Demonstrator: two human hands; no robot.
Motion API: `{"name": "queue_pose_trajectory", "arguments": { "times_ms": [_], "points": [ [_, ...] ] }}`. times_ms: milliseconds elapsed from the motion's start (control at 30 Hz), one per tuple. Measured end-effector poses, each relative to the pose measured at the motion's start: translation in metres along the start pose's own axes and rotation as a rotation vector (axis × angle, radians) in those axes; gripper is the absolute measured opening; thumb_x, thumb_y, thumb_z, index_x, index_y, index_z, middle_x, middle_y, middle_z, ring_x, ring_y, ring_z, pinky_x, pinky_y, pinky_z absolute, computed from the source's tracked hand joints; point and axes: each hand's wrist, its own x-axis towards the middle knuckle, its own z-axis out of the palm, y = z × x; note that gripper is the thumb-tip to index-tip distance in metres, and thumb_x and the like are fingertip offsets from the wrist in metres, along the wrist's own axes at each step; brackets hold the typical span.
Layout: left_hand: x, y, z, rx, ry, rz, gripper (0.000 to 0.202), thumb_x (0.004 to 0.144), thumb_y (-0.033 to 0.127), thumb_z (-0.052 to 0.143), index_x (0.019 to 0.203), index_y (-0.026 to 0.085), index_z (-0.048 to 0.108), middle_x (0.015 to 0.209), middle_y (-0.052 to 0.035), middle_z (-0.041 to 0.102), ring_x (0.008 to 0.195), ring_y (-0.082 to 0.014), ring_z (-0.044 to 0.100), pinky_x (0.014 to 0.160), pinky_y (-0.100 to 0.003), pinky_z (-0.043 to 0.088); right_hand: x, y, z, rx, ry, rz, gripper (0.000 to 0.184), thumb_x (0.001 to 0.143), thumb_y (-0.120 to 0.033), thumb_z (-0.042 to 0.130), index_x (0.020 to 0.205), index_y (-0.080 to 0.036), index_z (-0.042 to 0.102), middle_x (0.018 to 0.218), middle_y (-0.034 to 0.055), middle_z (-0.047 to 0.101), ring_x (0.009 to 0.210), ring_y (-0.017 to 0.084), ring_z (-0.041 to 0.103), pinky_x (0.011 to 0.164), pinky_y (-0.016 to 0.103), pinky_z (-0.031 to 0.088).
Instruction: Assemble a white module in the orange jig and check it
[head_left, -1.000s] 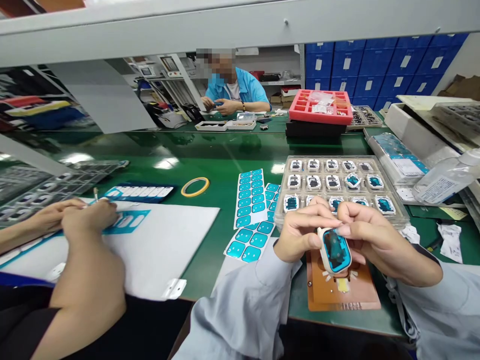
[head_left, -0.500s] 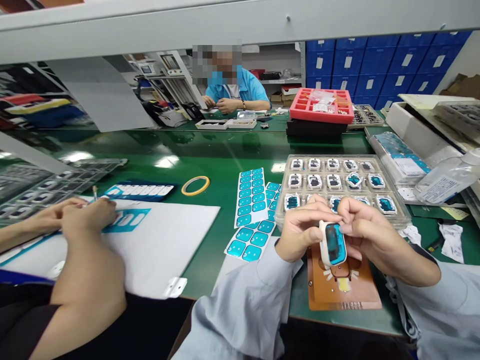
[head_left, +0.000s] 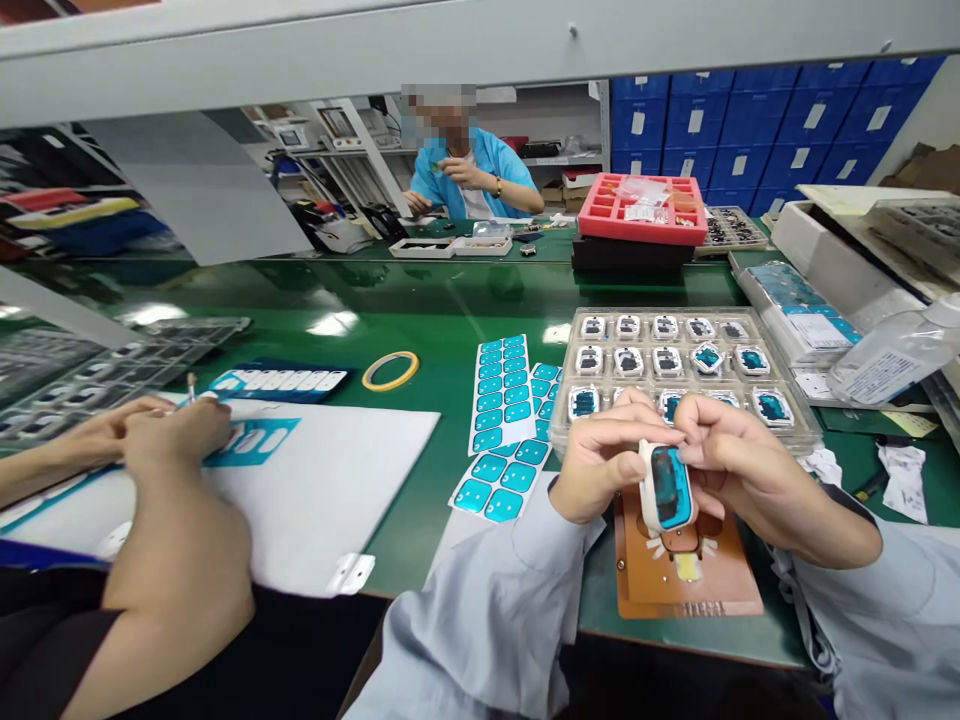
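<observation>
A white watch case (head_left: 670, 487) with a dark and teal face is held upright above the orange-brown fixture plate (head_left: 688, 590). My left hand (head_left: 592, 462) grips its left side, thumb on the near edge and fingers over the top. At the upper right corner, my right hand (head_left: 739, 460) pinches with thumb and forefinger, while its other fingers support the case from behind. Whether a bit of film lies in that pinch is too small to tell. Just behind my hands, a clear plastic tray (head_left: 562, 420) holds rows of similar white watch parts, some with teal film.
Teal sticker sheets (head_left: 499, 395) lie left of the tray, near a yellow tape roll (head_left: 390, 371). At left, a co-worker's hands (head_left: 169, 430) work over a white board (head_left: 352, 450). A clear bottle (head_left: 896, 355) stands right. Another person (head_left: 476, 175) sits opposite, beyond a red tray (head_left: 641, 210).
The person opposite has raised one hand, holding something small and green. My hands and the watch case are almost unmoved.
</observation>
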Motion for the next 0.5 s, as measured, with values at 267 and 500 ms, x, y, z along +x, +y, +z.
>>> {"name": "queue_pose_trajectory", "arguments": {
  "times_ms": [267,500],
  "points": [
    [0.0008,-0.0006,-0.001,-0.01,-0.027,0.02,0.034,0.084,0.058,0.064,0.096,0.029,0.079,0.075,-0.005,0.068,0.074,-0.0181,0.048,0.075,-0.037,0.037,0.001,-0.0008,0.0,0.01,0.006,0.002,0.023,0.067,-0.023,0.064,0.066,-0.021,0.041,0.044,-0.0079,0.054,0.031,0.008,0.049,0.032,0.014,0.027],
    [-0.0003,0.0014,-0.0006,-0.013,-0.032,-0.004,0.035,0.084,0.059,0.064,0.095,0.029,0.08,0.074,-0.0054,0.068,0.074,-0.0181,0.049,0.075,-0.037,0.037,-0.0004,0.0026,-0.0018,0.037,-0.003,0.005,0.023,0.068,-0.023,0.064,0.068,-0.021,0.041,0.045,-0.0086,0.053,0.032,0.006,0.048,0.033,0.013,0.029]
  ]
}}
